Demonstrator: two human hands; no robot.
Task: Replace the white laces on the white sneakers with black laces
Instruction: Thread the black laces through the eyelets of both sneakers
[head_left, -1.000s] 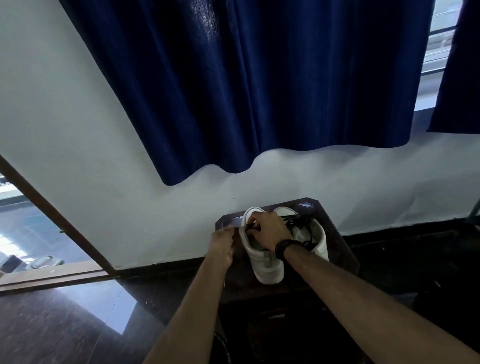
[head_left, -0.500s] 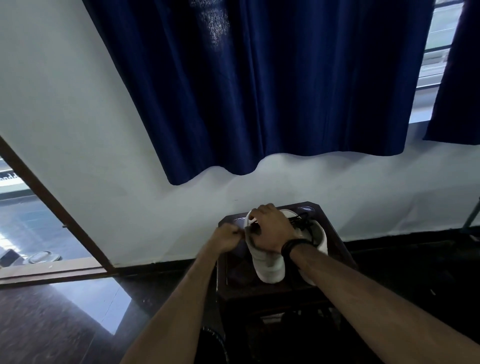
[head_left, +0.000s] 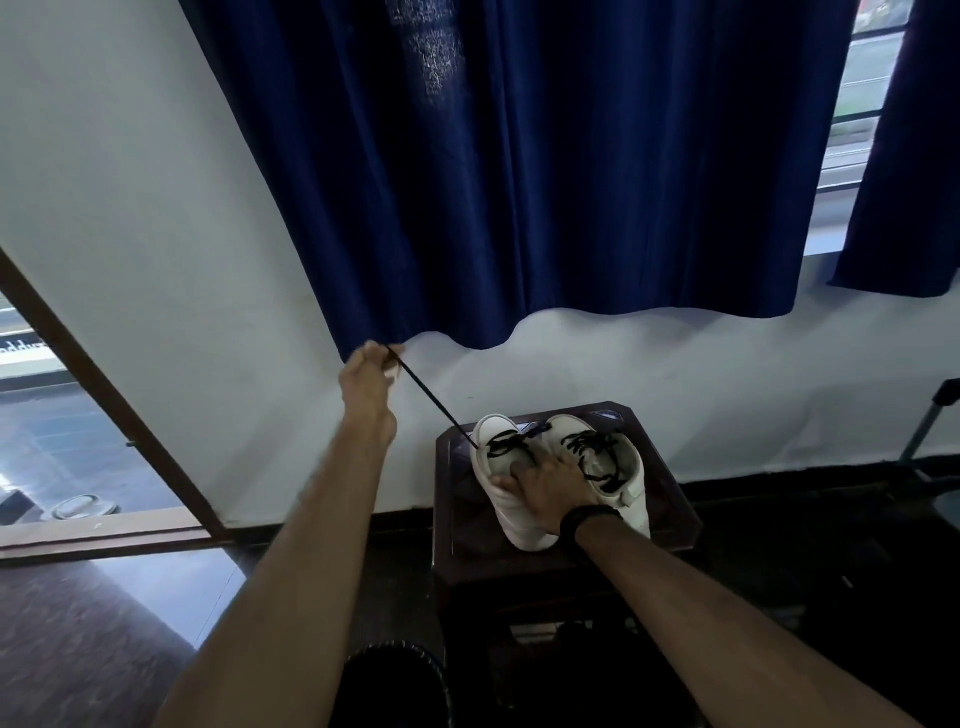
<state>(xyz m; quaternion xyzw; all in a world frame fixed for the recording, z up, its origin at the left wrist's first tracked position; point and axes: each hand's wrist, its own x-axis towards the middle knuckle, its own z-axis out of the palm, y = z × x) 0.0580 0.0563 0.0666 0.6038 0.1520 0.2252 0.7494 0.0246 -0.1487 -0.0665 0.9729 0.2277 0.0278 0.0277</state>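
Pinching black lace (head_left: 431, 402) taut, raised left hand (head_left: 366, 376), right hand (head_left: 550, 491) gripping left sneaker (head_left: 506, 483)

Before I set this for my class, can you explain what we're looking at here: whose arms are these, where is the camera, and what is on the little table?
No machine here: a person wears a camera on the head, looking forward and down at their own bare arms. Two white sneakers sit on a small dark wooden table below a navy blue curtain. The left hand pinches a black lace and holds it taut, up and away from the left sneaker. The right hand, black band at the wrist, grips that sneaker. The other sneaker already carries black lacing.
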